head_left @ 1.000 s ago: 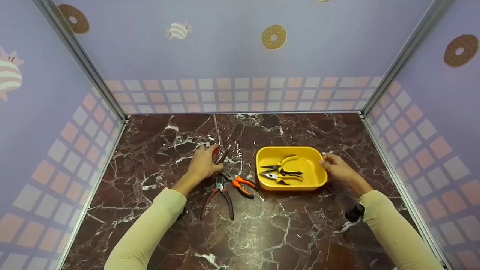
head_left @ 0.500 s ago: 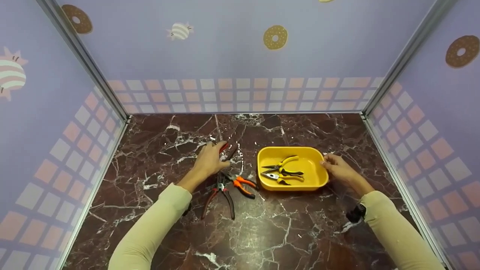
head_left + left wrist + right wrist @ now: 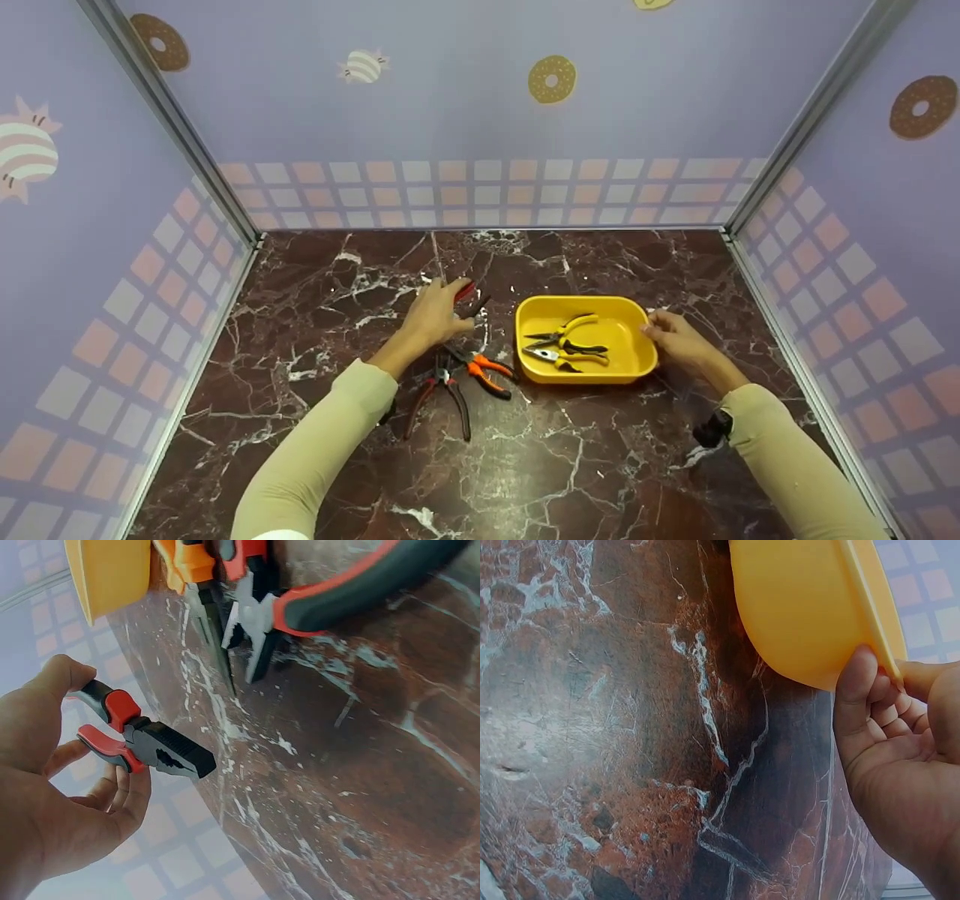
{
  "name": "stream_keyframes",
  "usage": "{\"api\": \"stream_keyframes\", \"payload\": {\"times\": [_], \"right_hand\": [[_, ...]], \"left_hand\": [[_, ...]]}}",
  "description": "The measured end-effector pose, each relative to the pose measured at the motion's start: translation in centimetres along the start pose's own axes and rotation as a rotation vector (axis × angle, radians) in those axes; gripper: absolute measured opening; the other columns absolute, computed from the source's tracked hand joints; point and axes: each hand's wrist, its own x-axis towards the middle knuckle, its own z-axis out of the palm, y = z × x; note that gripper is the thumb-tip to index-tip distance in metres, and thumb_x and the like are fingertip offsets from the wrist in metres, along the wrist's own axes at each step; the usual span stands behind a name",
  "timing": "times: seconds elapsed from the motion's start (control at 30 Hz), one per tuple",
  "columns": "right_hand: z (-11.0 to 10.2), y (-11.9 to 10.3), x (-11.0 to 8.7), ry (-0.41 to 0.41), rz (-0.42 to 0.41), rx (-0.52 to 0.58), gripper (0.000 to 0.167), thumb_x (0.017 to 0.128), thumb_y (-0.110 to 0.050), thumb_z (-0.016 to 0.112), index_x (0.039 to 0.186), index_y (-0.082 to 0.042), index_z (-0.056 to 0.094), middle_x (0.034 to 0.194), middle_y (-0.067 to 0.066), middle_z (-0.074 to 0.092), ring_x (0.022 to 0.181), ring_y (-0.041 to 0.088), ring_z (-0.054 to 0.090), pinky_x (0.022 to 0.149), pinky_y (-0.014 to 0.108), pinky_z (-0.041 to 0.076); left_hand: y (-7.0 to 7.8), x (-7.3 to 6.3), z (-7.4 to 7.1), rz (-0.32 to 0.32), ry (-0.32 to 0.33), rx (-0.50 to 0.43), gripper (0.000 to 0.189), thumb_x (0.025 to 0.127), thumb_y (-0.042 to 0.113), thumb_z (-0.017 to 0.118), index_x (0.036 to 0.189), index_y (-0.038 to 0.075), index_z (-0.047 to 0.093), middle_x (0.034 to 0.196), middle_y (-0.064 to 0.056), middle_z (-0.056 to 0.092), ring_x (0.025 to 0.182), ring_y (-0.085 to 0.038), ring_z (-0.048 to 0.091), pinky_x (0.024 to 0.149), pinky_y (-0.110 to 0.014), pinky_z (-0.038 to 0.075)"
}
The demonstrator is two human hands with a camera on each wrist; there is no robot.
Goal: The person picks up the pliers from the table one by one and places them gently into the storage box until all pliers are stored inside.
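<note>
On the marbled table [image 3: 555,469], we find the orange-handled pliers [image 3: 478,366] and the spread-handled pliers [image 3: 444,376] left of the yellow tray [image 3: 628,334], in which lie two yellow-and-black pliers [image 3: 561,356]. Beyond the loose pairs, left of the tray, we see the left hand [image 3: 433,314], back uppermost, gripping the red-and-black pliers [image 3: 139,739] by their handles. We note the right hand [image 3: 681,346] pinching the tray's right rim.

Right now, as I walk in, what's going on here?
A person's left fingers hold red-and-black pliers. Their right fingers pinch the yellow box by its rim. Two pairs of yellow pliers lie inside it. Orange pliers and a second red-and-black pair lie on the table, outside the box.
</note>
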Motion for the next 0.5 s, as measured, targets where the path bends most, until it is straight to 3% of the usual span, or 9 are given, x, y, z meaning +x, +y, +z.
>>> {"api": "stream_keyframes", "payload": {"times": [0.23,0.5], "right_hand": [[-0.1,0.0,0.1,0.005,-0.006,0.002,0.013,0.111,-0.009,0.053,0.104,0.001,0.046,0.087,0.01,0.051,0.068,0.017,0.058,0.055,0.031,0.054],[0.0,0.0,0.0,-0.006,-0.005,0.005,0.015,0.111,-0.01,0.052,0.105,0.002,0.045,0.086,0.008,0.048,0.07,0.017,0.058,0.056,0.031,0.055]], "left_hand": [[1.5,0.7,-0.1,0.045,-0.003,0.0,0.081,0.084,0.036,0.085,0.157,0.024,0.053,0.121,-0.015,0.058,0.107,-0.033,0.057,0.09,-0.048,0.052],[2.8,1.3,-0.1,0.103,-0.001,-0.006,0.081,0.084,0.035,0.086,0.157,0.025,0.053,0.124,-0.01,0.055,0.104,-0.03,0.056,0.089,-0.046,0.054]]}}
